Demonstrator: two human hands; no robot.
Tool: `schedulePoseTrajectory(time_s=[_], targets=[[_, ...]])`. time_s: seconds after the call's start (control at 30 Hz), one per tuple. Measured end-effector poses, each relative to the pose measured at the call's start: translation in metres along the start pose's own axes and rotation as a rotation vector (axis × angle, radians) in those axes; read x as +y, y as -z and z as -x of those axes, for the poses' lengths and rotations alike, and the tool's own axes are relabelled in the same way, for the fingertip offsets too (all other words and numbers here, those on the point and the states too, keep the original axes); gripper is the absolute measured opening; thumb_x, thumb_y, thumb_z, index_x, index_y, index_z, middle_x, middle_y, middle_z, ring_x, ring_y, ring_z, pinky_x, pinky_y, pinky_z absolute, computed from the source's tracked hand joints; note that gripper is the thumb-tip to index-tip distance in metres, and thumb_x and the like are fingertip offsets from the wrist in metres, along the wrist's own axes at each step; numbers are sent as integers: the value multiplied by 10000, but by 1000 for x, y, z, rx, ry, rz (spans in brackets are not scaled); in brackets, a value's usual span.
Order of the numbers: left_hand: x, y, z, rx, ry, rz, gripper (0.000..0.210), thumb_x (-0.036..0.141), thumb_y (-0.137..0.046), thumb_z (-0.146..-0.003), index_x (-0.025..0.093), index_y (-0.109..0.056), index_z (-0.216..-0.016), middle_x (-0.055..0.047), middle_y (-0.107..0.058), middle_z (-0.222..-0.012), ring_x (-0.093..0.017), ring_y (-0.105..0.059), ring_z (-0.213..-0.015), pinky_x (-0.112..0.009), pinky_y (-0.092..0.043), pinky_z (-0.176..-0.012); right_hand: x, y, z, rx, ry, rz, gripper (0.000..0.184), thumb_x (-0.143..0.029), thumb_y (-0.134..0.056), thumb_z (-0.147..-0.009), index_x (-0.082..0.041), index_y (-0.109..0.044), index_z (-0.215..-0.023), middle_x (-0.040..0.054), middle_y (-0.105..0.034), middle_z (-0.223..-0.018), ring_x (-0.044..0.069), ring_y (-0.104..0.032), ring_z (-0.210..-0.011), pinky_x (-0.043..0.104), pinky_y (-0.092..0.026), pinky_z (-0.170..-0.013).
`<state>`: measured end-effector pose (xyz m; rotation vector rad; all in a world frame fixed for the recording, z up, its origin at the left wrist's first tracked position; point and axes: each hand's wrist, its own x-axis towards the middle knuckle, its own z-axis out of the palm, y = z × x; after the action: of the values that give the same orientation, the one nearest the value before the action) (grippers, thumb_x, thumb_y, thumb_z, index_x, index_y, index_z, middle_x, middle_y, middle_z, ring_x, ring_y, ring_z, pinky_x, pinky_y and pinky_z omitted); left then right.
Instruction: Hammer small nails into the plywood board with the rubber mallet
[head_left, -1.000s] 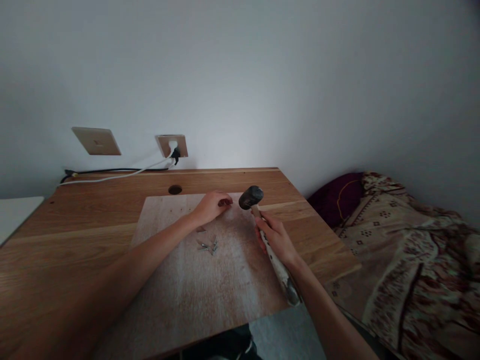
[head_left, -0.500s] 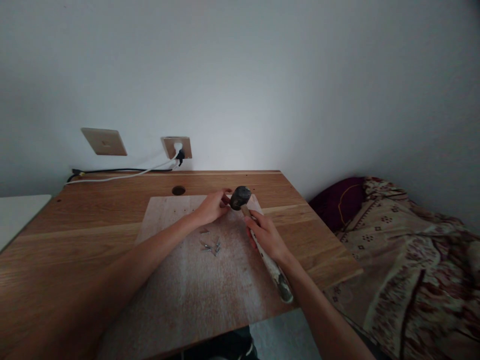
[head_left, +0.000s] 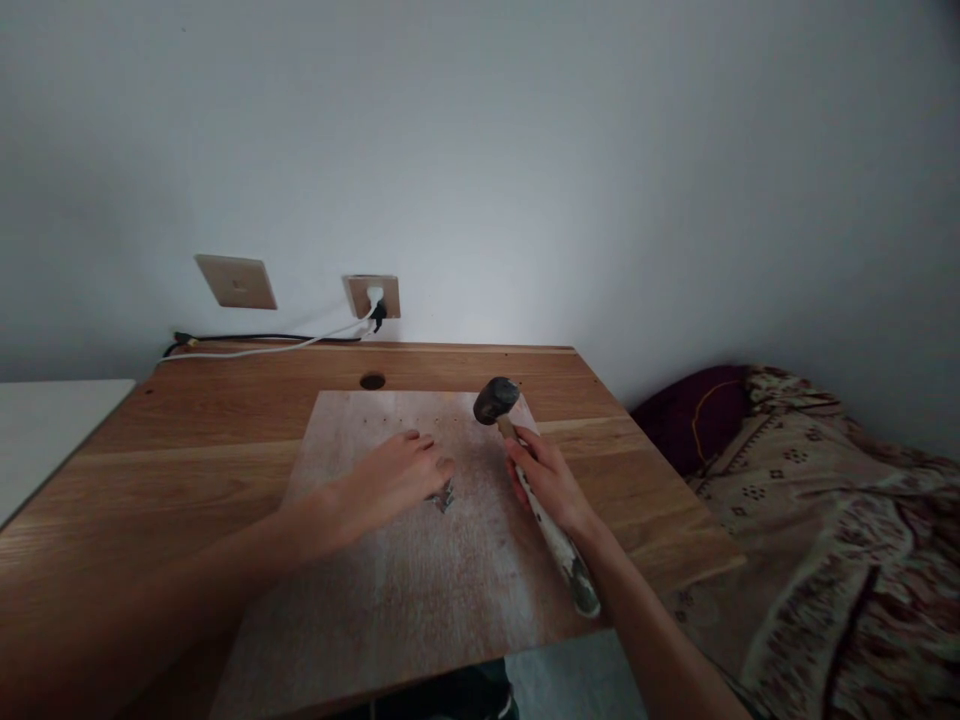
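Observation:
My right hand (head_left: 546,478) is wrapped round a mallet (head_left: 551,530) with a dark, rounded head and a pale, paint-worn handle. The mallet's head is raised over the far right part of a wooden board (head_left: 420,600); its handle slants toward the near edge. Back upward, my left hand (head_left: 409,470) hovers low over the middle of the board, at a small pile of metal nails (head_left: 446,497). Its fingers bend down and the tips are mostly hidden, so I cannot see whether it pinches anything. Small dots run in a row near the board's far edge.
Under the board is a wooden desk (head_left: 217,400) with a round cable hole (head_left: 372,381). A plugged-in socket (head_left: 386,295) and cables (head_left: 277,345) are at the wall. A white surface (head_left: 60,420) stands left; a bed with patterned cloth (head_left: 810,500) lies right.
My left hand has come back from beside the mallet's head to the nail pile, turning back upward. My right hand still holds the mallet in about the same place. The view has shifted slightly.

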<state>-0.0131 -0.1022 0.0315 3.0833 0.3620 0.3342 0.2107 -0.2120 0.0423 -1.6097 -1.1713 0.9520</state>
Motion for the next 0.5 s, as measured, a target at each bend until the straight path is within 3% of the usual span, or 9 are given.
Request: schedulePoseTrajectory(time_s=[0.23, 0.5], targets=[[-41, -22, -55, 266, 384, 487, 177, 85, -643, -886, 202, -750, -964, -43, -788, -956, -219, -729, -885, -326, -535, -808, -5, -4, 0, -3, -20, -43, 327, -559, -577, -897, -234, -564, -925, -56, -534, -624, 100, -444, -361, 238, -347, -334], [-47, -37, -60, 276, 363, 486, 192, 76, -645, -854, 196, -768, -940, -55, -769, -918, -219, -708, -852, -339, -534, -832, -6, -2, 2, -7, -6, -40, 294, -528, -567, -918, -238, -551, -874, -53, -532, -619, 103, -455, -368, 244, -359, -346]])
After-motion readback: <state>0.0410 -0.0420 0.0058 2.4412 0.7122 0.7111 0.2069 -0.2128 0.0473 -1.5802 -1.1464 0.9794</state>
